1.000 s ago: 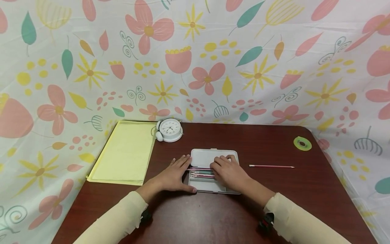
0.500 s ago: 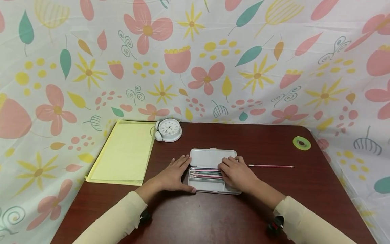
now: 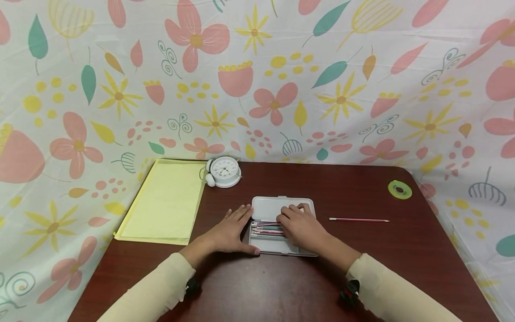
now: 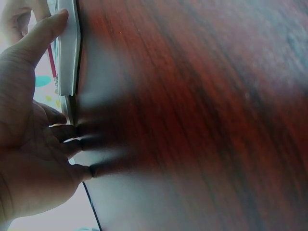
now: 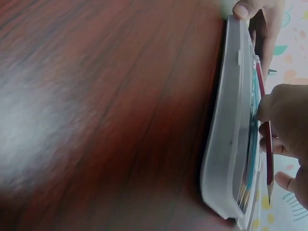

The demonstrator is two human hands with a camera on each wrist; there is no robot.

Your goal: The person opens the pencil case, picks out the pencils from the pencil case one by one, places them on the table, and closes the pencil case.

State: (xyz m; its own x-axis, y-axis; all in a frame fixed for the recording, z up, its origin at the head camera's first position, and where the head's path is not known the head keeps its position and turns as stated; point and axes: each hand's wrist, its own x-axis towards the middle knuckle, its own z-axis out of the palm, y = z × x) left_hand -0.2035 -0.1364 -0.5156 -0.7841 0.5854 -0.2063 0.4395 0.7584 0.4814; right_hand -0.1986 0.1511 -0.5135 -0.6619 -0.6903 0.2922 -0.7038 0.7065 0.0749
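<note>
"What do we have between the left and right edges of the worktop (image 3: 263, 290)?"

"We have an open white pencil case (image 3: 273, 246), lid toward the far edge, pencils (image 3: 265, 231) inside. The left hand (image 3: 229, 232) rests its thumb on the near left corner, fingers straight and spread."

"And the right hand (image 3: 301, 228)?"

"We see its thumb and fingers pinching a dark red pencil (image 5: 269, 154) over the case, point toward the right edge."

"Around them, we note?"

"A loose pencil (image 3: 359, 219) right of the case, a round green object (image 3: 400, 189) near the far right corner, a white alarm clock (image 3: 224, 172) by the far edge, just beside a yellow folder (image 3: 161, 201)."
</note>
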